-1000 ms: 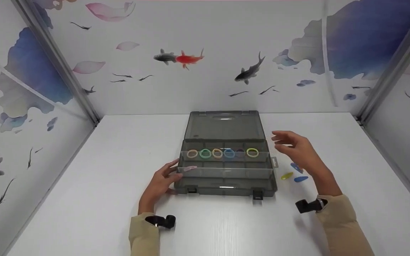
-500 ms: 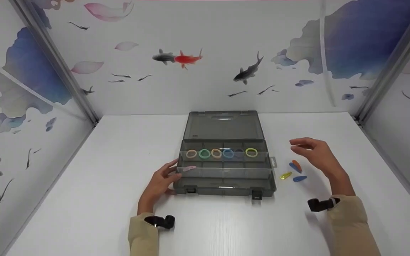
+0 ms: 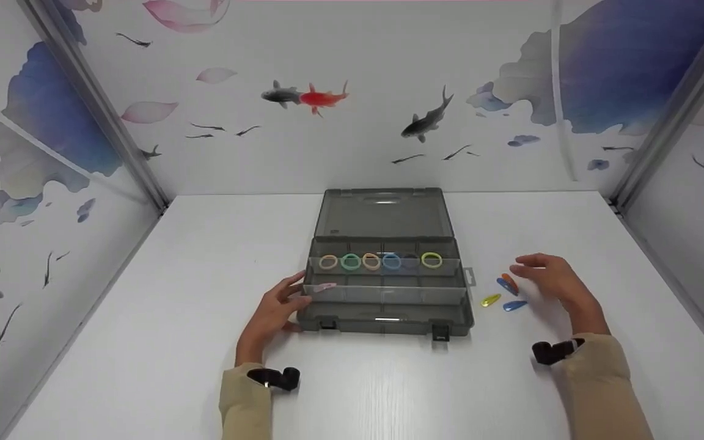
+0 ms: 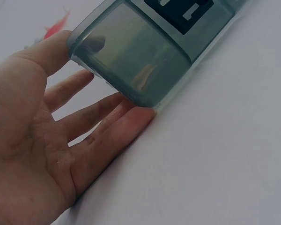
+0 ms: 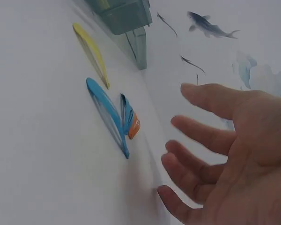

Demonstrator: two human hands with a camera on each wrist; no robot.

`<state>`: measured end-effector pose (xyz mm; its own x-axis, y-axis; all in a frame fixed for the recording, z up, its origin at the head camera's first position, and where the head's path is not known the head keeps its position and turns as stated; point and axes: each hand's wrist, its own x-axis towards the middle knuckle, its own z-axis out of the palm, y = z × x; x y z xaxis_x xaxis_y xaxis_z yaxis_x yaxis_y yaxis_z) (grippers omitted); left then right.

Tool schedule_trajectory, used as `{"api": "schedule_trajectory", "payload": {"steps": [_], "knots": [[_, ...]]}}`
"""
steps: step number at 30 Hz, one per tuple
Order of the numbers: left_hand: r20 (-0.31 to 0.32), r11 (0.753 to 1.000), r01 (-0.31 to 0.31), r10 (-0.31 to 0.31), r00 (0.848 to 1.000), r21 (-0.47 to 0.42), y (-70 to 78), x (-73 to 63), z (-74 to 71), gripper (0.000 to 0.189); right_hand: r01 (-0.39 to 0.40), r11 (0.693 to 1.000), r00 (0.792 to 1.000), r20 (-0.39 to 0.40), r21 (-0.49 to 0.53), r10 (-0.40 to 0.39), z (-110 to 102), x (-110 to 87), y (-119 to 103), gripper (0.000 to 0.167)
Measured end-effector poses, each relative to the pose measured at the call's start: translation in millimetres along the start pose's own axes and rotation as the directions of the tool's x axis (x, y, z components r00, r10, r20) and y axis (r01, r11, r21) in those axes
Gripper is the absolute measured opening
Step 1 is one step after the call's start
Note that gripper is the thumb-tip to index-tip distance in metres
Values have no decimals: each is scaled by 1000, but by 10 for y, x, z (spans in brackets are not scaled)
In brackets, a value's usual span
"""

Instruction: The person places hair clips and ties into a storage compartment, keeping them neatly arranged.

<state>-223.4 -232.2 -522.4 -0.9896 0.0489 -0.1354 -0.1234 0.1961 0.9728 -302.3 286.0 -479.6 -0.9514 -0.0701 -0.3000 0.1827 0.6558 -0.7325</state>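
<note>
Left hand (image 3: 271,310), fingers loosely spread, rests on organizer box (image 3: 382,326) at its 9 o'clock edge; right hand (image 3: 552,278), half-open, empty, hovers near orange snap clip (image 5: 135,128) on the desk (image 3: 388,391) at the box's 3 o'clock, where careless pinching could drag the overlapping blue snap clip (image 5: 127,115).

A translucent grey box (image 3: 382,326) lies open on the surface (image 3: 358,391), lid (image 3: 382,219) laid back toward the far edge, a pink clip (image 3: 326,286) inside at left. Right of the box lie a yellow clip (image 3: 491,300), a blue clip (image 3: 514,305) and, farther back, a second blue clip (image 3: 506,286) against an orange clip (image 5: 135,125).
</note>
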Motion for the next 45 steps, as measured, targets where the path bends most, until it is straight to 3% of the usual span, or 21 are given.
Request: {"api": "schedule_trajectory", "payload": {"steps": [3, 7, 17, 29, 45], "knots": [[-8, 1000, -1, 1, 1000, 1, -4, 1, -1, 60, -65, 998, 998, 16, 12, 65, 12, 37, 28, 80], [-7, 1000, -7, 7, 1000, 6, -27, 0, -6, 61, -89, 996, 996, 17, 28, 89, 50, 42, 23, 82], [-5, 1000, -10, 10, 1000, -2, -23, -5, -4, 62, -96, 995, 995, 0, 17, 96, 82, 47, 17, 80], [-6, 1000, -16, 16, 1000, 6, -40, 14, -9, 61, -77, 997, 997, -9, -12, 76, 117, 54, 10, 53], [-7, 999, -31, 31, 999, 33, -25, 1, 1, 61, -47, 999, 998, -49, 7, 47, 135, 33, 27, 48]]}}
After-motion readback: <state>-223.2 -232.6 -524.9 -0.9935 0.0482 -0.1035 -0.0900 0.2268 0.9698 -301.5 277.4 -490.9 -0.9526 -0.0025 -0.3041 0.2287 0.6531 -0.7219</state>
